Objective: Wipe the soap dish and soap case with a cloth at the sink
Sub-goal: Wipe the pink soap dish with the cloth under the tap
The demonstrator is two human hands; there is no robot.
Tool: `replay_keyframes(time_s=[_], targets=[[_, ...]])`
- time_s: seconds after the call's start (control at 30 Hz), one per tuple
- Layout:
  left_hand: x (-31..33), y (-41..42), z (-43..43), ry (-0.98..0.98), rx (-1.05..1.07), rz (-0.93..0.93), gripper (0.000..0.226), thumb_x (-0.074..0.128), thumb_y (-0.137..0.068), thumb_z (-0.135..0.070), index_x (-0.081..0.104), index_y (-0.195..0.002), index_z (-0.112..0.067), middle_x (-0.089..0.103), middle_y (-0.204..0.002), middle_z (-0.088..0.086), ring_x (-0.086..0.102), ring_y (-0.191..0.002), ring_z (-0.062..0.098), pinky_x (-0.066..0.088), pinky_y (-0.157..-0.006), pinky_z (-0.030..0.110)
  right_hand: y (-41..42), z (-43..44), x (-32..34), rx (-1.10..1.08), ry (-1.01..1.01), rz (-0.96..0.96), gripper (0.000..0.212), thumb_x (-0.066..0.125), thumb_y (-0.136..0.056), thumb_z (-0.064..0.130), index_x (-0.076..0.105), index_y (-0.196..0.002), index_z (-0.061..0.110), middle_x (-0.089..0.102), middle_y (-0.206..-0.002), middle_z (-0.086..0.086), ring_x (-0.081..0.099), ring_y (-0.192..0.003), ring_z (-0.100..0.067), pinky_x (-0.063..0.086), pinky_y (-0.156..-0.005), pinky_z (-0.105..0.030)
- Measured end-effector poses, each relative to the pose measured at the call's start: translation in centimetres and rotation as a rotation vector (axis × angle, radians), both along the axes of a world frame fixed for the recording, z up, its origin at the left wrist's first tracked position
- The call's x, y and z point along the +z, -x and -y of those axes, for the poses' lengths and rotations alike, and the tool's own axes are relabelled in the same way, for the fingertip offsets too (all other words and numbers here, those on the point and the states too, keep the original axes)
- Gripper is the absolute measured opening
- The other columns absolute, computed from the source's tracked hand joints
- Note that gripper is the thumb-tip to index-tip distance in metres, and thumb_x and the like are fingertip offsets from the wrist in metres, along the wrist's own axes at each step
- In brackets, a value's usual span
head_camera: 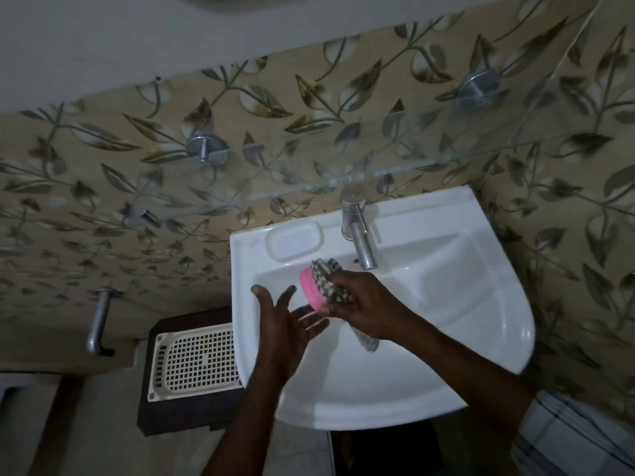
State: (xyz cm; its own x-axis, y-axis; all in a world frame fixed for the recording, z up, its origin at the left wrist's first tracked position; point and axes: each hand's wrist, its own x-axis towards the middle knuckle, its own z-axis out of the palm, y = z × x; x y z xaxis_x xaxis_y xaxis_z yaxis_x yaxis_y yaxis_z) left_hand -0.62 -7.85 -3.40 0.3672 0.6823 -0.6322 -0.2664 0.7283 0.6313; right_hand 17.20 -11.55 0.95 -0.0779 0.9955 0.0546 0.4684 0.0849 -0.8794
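Over the white sink (474, 324), my right hand (367, 304) grips a patterned cloth (330, 286) and presses it against a pink soap case (311, 288). One end of the cloth hangs below the wrist into the basin. My left hand (285, 321) is just left of the case with its fingers spread; its fingertips are close under the case, and I cannot tell whether they touch it. A white soap dish (295, 242) sits on the sink's back ledge, left of the tap, with nothing in it.
A steel tap (359, 235) stands at the back of the sink. A glass shelf (343, 182) on metal brackets runs along the leaf-patterned wall above. A cream perforated tray (196, 359) lies on a dark stand left of the sink. A metal pipe (98, 324) sticks out of the wall.
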Motion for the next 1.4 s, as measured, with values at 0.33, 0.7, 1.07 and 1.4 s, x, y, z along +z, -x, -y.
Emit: replay_keyframes(time_s=[0.33, 0.7, 1.07, 1.4], targets=[[2.2, -2.8, -1.1, 0.201, -0.126, -0.001, 0.058, 0.038, -0.100, -0.055, 0.069, -0.114, -0.008, 0.073, -0.108, 0.017, 0.067, -0.098, 0.032, 0.050, -0.093, 0.051, 0.9, 0.5, -0.8, 0.156, 0.121, 0.157, 0.020, 0.063, -0.089, 0.008, 0.070, -0.108, 0.011, 0.070, -0.099, -0.006, 0.061, -0.089, -0.011, 0.045, -0.076, -0.024], [0.7, -3.8, 3.3, -0.065, -0.028, -0.276, 0.048, 0.039, -0.103, -0.044, 0.072, -0.110, -0.010, 0.079, -0.096, 0.016, 0.076, -0.083, 0.021, 0.061, -0.071, 0.031, 4.0, -0.5, -1.3, -0.586, 0.617, -0.589, 0.011, 0.072, -0.084, 0.012, 0.077, -0.075, 0.007, 0.076, -0.068, -0.011, 0.075, -0.063, -0.022, 0.063, -0.064, -0.033], [1.8, -3.1, 2.6, -0.134, 0.016, -0.180, 0.050, 0.035, -0.107, -0.034, 0.061, -0.130, 0.001, 0.069, -0.124, 0.024, 0.064, -0.119, 0.035, 0.050, -0.103, 0.042, 2.9, -1.3, -0.8, -0.362, 0.281, 0.186, 0.013, 0.063, -0.084, 0.005, 0.075, -0.086, 0.000, 0.073, -0.083, -0.016, 0.068, -0.079, -0.028, 0.055, -0.075, -0.034], [2.7, -0.3, 0.6, 0.057, 0.038, -0.010, 0.063, 0.027, -0.104, -0.045, 0.050, -0.138, 0.003, 0.063, -0.114, 0.033, 0.063, -0.086, 0.037, 0.058, -0.067, 0.037, -0.1, -0.2, 1.3, -0.310, -0.128, 0.397, 0.020, 0.060, -0.085, -0.009, 0.070, -0.099, 0.000, 0.068, -0.092, -0.018, 0.067, -0.084, -0.033, 0.056, -0.071, -0.036]])
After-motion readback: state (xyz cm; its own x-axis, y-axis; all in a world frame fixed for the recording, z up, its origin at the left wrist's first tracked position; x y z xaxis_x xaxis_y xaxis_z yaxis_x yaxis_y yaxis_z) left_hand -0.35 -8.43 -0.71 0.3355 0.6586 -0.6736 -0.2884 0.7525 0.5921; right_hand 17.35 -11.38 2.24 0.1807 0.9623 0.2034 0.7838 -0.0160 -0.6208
